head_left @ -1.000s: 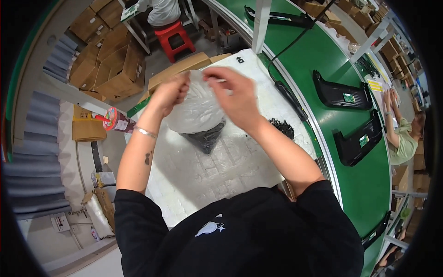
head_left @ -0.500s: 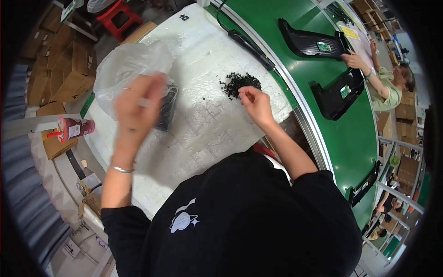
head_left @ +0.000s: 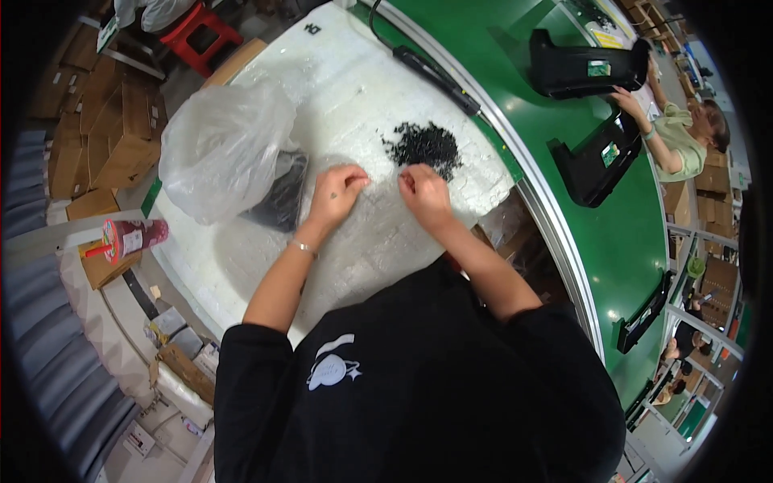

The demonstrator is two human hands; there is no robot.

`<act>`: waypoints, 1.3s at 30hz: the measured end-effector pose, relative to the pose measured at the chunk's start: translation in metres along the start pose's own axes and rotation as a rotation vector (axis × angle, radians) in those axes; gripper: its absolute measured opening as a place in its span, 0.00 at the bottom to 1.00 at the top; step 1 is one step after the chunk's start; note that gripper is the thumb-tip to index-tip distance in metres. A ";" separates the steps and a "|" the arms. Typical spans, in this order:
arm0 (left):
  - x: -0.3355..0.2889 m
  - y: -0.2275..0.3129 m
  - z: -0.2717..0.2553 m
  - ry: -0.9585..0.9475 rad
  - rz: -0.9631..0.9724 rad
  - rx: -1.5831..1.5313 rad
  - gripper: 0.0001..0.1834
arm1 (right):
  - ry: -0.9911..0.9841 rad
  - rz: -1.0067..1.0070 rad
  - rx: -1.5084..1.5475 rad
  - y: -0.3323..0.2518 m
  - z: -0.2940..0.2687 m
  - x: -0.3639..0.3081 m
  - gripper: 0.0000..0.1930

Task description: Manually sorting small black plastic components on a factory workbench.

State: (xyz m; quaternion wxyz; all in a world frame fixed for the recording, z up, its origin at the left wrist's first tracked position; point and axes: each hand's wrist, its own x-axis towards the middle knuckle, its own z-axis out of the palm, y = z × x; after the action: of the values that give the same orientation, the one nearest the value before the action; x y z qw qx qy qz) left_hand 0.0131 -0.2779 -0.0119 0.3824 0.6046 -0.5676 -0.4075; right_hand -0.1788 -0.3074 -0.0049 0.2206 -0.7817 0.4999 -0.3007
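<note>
Now both hands sit close together over the white foam-covered worktop (head_left: 354, 97), just near of a small heap of tiny black parts (head_left: 422, 146). The left hand (head_left: 336, 193) is curled, its fingers drawn together toward the thumb as if pinching something too small to make out; a thin bracelet circles that wrist. The right hand (head_left: 424, 193) is likewise curled, fingers bunched together, and whether it grips a piece cannot be told. The two hands are just beside each other without touching.

Left of the left hand lies a crumpled clear plastic bag (head_left: 225, 149), puffed up, with a dark mass of contents (head_left: 282, 193) showing at its right, near edge. The bag rests on the worktop, close to the left hand but apart from it.

Far and right of the worktop runs a curved green conveyor belt (head_left: 636, 241) carrying long black moulded plastic housings (head_left: 584, 68); another person's hand (head_left: 624, 98) reaches onto one. At the left, off the worktop, stand brown cardboard boxes (head_left: 113, 129) and a red-lidded drink cup (head_left: 129, 239).
</note>
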 end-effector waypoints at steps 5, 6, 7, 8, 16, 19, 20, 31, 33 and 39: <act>-0.015 0.011 0.013 -0.115 -0.678 -1.354 0.12 | -0.092 -0.036 0.323 -0.044 -0.017 0.010 0.08; -0.010 0.012 0.016 -0.121 -0.670 -1.355 0.12 | -0.089 -0.075 0.336 -0.046 -0.017 0.016 0.08; -0.009 0.012 0.017 -0.078 -0.685 -1.372 0.13 | -0.091 -0.110 0.352 -0.048 -0.015 0.018 0.09; -0.006 0.013 0.019 -0.039 -0.697 -1.390 0.13 | -0.087 -0.113 0.348 -0.041 -0.015 0.027 0.09; 0.063 0.014 0.023 0.182 0.094 0.176 0.11 | -0.156 -0.235 -0.114 0.029 -0.018 0.122 0.11; 0.067 0.007 0.028 0.170 0.204 0.284 0.15 | -0.411 -0.229 -0.217 0.021 -0.022 0.133 0.12; 0.068 0.005 0.028 0.185 0.236 0.299 0.13 | -0.466 -0.214 -0.281 0.017 -0.022 0.135 0.12; 0.078 0.008 0.025 0.107 0.276 0.409 0.06 | -0.595 -0.267 -0.497 0.009 -0.005 0.148 0.08; 0.081 0.006 0.024 0.067 0.310 0.455 0.05 | -0.638 -0.357 -0.502 0.009 -0.004 0.152 0.08; 0.068 0.015 0.012 0.025 -0.092 -0.002 0.07 | -0.626 -0.352 -0.512 0.018 0.005 0.155 0.08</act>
State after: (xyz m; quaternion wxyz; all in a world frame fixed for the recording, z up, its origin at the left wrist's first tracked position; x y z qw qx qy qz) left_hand -0.0022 -0.3464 -0.0061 0.3709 0.6346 -0.5342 -0.4175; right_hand -0.1375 -0.4563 0.0192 0.1060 -0.9378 0.3267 0.0511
